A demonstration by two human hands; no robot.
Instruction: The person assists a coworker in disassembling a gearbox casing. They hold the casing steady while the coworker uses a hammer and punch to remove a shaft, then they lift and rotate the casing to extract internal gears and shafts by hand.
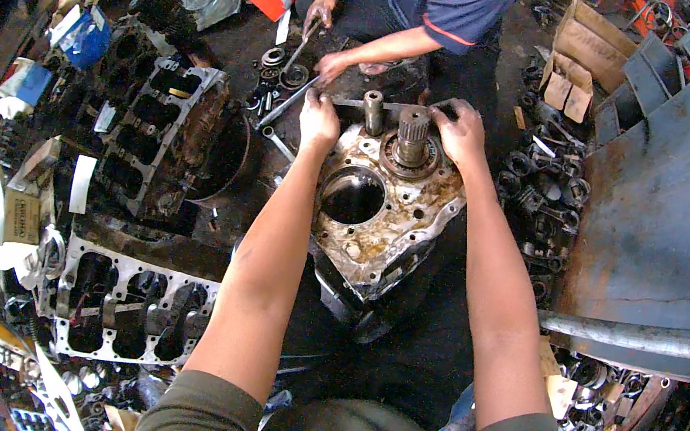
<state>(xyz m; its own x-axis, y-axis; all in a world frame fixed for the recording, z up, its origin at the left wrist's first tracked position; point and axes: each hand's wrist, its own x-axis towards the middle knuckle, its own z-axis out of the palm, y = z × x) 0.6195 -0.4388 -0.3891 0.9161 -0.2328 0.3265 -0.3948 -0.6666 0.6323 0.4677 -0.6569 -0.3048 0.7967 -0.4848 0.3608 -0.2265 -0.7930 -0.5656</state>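
Note:
A greasy metal gearbox housing [357, 257] stands in front of me, with a large round hole in its face. From its far part rise a splined shaft [411, 141], set in a bearing, and a shorter plain shaft [372, 114]. My left hand [320, 122] is closed on the housing's far left edge. At the far right corner, beside the splined shaft, my right hand [461, 133] grips the same housing. The undersides of my fingers are hidden behind it.
Across from me a co-worker in a blue shirt [454, 6] handles long tools near a wrench [285, 110] and round bearings [294, 76]. Engine blocks [175, 108] crowd the left. Piston parts [547, 191] and a large grey metal panel [660, 233] lie to the right.

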